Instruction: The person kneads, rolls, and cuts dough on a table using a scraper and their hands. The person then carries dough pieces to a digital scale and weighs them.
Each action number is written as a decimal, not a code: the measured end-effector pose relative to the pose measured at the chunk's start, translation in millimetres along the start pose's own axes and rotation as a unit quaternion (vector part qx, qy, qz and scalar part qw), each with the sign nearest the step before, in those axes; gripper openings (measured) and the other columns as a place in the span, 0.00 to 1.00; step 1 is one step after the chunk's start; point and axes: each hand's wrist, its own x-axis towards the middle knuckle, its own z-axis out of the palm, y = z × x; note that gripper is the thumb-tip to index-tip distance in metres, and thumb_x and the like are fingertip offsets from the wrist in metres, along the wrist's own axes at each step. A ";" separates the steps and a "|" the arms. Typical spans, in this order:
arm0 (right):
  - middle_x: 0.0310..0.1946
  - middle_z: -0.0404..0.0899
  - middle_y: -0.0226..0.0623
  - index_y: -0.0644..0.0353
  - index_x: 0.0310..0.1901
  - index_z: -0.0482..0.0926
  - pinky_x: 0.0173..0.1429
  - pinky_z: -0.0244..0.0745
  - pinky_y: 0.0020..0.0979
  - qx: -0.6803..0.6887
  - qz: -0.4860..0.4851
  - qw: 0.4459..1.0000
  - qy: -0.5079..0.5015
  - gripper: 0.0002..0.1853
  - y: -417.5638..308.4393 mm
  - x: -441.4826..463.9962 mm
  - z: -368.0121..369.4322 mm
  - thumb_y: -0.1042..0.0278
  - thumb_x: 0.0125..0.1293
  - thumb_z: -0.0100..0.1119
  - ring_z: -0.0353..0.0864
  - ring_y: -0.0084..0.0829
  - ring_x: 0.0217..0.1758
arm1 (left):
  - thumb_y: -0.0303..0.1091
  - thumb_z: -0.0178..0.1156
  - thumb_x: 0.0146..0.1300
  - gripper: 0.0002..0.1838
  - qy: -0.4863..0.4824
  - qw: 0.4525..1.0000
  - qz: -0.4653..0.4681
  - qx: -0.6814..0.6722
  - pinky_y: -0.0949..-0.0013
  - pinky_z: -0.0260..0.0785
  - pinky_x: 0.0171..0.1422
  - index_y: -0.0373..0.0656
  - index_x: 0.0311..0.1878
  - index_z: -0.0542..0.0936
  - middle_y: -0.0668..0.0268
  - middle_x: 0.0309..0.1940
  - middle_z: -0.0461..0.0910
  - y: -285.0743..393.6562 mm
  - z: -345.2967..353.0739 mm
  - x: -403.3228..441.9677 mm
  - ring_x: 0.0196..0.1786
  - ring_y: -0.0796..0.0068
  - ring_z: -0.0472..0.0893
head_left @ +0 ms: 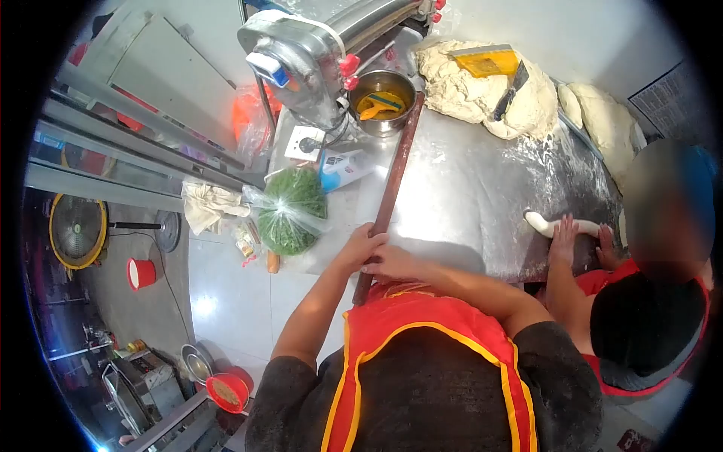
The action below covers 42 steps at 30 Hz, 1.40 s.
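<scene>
A long dark-red wooden rod [397, 169] slants over the front edge of the metal table [459, 188], its far end beside a metal pot [382, 81]. Near the rod's lower end, my left hand [361, 247] is closed on it. Touching it just to the right is my right hand [392, 262], its fingers wrapped round the same rod. The rod's bottom end rests against my red apron with yellow edging. A clear bag of chopped greens [292, 215] lies on the table to the left of the rod.
At the right, a co-worker's hands [563, 239] press on a dough strip [538, 223]. Large dough masses [459, 87] with a yellow scraper [486, 60] lie at the back. A metal machine [297, 71] stands back left, near a white socket box [303, 143].
</scene>
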 end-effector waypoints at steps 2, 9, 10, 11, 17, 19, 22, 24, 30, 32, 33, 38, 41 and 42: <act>0.37 0.82 0.40 0.64 0.49 0.78 0.38 0.79 0.29 -0.028 0.020 0.999 -0.027 0.15 -5.4 -6.5 -21.0 0.64 0.66 0.56 0.81 0.30 0.28 | 0.33 0.60 0.59 0.17 0.016 0.999 -0.010 -0.041 0.72 0.70 0.35 0.31 0.46 0.74 0.62 0.35 0.76 13.1 13.4 -3.2 0.35 0.77 0.76; 0.29 0.80 0.35 0.61 0.52 0.78 0.33 0.77 0.26 0.162 0.075 0.965 0.193 0.15 1.9 -24.4 -108.1 0.67 0.65 0.55 0.78 0.24 0.28 | 0.47 0.59 0.58 0.24 0.208 0.915 0.102 0.332 0.58 0.72 0.47 0.33 0.47 0.74 0.48 0.42 0.80 9.4 12.1 34.3 0.41 0.57 0.81; 0.30 0.80 0.36 0.61 0.52 0.78 0.34 0.78 0.26 0.184 0.067 0.956 0.217 0.15 2.0 -25.5 -123.2 0.68 0.65 0.55 0.78 0.23 0.28 | 0.49 0.59 0.58 0.26 0.208 0.902 0.068 0.373 0.56 0.71 0.49 0.33 0.47 0.74 0.46 0.42 0.79 24.4 13.4 27.1 0.42 0.53 0.81; 0.31 0.80 0.36 0.62 0.52 0.78 0.34 0.78 0.26 0.207 0.058 0.947 0.241 0.15 0.9 -25.6 -136.4 0.70 0.64 0.55 0.78 0.23 0.29 | 0.52 0.58 0.58 0.27 0.207 0.886 0.033 0.414 0.53 0.70 0.51 0.33 0.46 0.74 0.44 0.43 0.79 36.0 14.6 22.5 0.43 0.50 0.81; 0.34 0.80 0.37 0.64 0.53 0.74 0.34 0.78 0.27 0.199 0.018 0.931 0.304 0.16 -21.7 -6.8 -187.3 0.76 0.64 0.52 0.79 0.25 0.29 | 0.53 0.58 0.56 0.27 0.188 0.830 -0.020 0.525 0.52 0.71 0.50 0.36 0.46 0.76 0.48 0.42 0.80 54.3 20.0 23.0 0.44 0.49 0.80; 0.35 0.79 0.38 0.65 0.53 0.73 0.34 0.78 0.27 0.194 0.011 0.932 0.306 0.15 -32.0 4.7 -199.9 0.75 0.65 0.52 0.79 0.26 0.30 | 0.51 0.60 0.55 0.25 0.231 0.820 -0.001 0.524 0.52 0.71 0.48 0.38 0.44 0.75 0.50 0.41 0.79 55.6 24.3 20.2 0.44 0.49 0.80; 0.36 0.79 0.42 0.66 0.58 0.68 0.35 0.79 0.29 0.238 0.002 0.920 0.312 0.18 -42.2 32.6 -214.7 0.72 0.68 0.50 0.80 0.29 0.29 | 0.48 0.61 0.55 0.22 0.284 0.806 0.045 0.518 0.52 0.71 0.47 0.39 0.43 0.74 0.54 0.42 0.77 44.9 30.8 19.7 0.45 0.51 0.78; 0.34 0.78 0.44 0.67 0.60 0.63 0.33 0.80 0.30 0.295 -0.010 0.905 0.305 0.21 -52.2 48.3 -220.9 0.72 0.69 0.50 0.79 0.30 0.29 | 0.46 0.62 0.55 0.20 0.307 0.803 0.073 0.506 0.52 0.71 0.47 0.40 0.44 0.74 0.55 0.42 0.75 35.7 32.9 20.4 0.46 0.52 0.77; 0.32 0.74 0.40 0.66 0.51 0.64 0.29 0.80 0.30 0.258 -0.027 0.882 0.394 0.16 -50.6 79.5 -224.9 0.76 0.65 0.55 0.78 0.30 0.26 | 0.39 0.66 0.52 0.18 0.351 0.815 0.139 0.439 0.53 0.69 0.48 0.42 0.43 0.73 0.56 0.40 0.73 18.3 32.9 14.8 0.46 0.52 0.74; 0.33 0.73 0.41 0.65 0.50 0.63 0.29 0.80 0.31 0.255 -0.028 0.888 0.381 0.17 -38.7 79.0 -226.6 0.73 0.64 0.58 0.79 0.30 0.26 | 0.38 0.67 0.52 0.19 0.348 0.809 0.161 0.446 0.53 0.69 0.48 0.42 0.44 0.73 0.56 0.40 0.73 15.3 30.0 13.6 0.46 0.52 0.74; 0.33 0.73 0.41 0.65 0.49 0.63 0.29 0.80 0.32 0.269 -0.022 0.886 0.377 0.16 -38.6 79.1 -225.3 0.71 0.65 0.58 0.79 0.30 0.26 | 0.37 0.67 0.52 0.19 0.353 0.806 0.170 0.444 0.53 0.69 0.48 0.42 0.44 0.74 0.56 0.40 0.73 14.8 29.8 13.1 0.46 0.53 0.74; 0.36 0.73 0.43 0.64 0.43 0.63 0.33 0.83 0.34 0.329 -0.020 0.872 0.362 0.15 -53.0 84.0 -225.0 0.64 0.68 0.57 0.81 0.34 0.31 | 0.36 0.66 0.52 0.19 0.364 0.803 0.215 0.420 0.55 0.69 0.47 0.41 0.45 0.74 0.56 0.37 0.73 5.7 29.7 15.3 0.44 0.52 0.74; 0.38 0.72 0.44 0.65 0.42 0.62 0.38 0.85 0.36 0.348 -0.022 0.865 0.361 0.14 -53.7 103.4 -225.6 0.64 0.70 0.53 0.82 0.38 0.35 | 0.35 0.66 0.51 0.18 0.368 0.796 0.212 0.431 0.55 0.69 0.46 0.41 0.44 0.74 0.56 0.36 0.73 6.8 29.5 18.4 0.43 0.53 0.74; 0.39 0.70 0.43 0.64 0.38 0.64 0.43 0.86 0.36 0.377 -0.013 0.856 0.354 0.10 -59.7 106.3 -224.9 0.66 0.71 0.50 0.81 0.41 0.40 | 0.35 0.66 0.52 0.19 0.359 0.802 0.208 0.429 0.55 0.69 0.47 0.40 0.45 0.74 0.55 0.38 0.73 7.4 28.2 19.5 0.44 0.51 0.74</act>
